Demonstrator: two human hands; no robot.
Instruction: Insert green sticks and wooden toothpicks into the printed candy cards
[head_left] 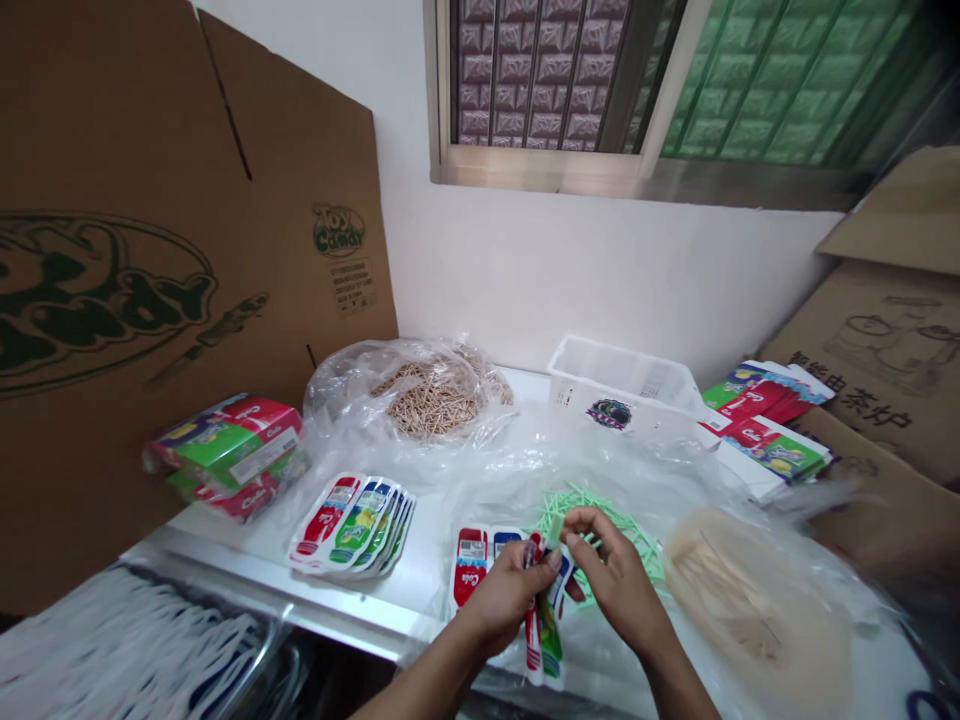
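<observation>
White table [247,535] beneath "Cola" packets [471,570]

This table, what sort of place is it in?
Perhaps a small packing workshop: there's a big cardboard carton at the left, loose green sticks and overlapping printed packs.
</observation>
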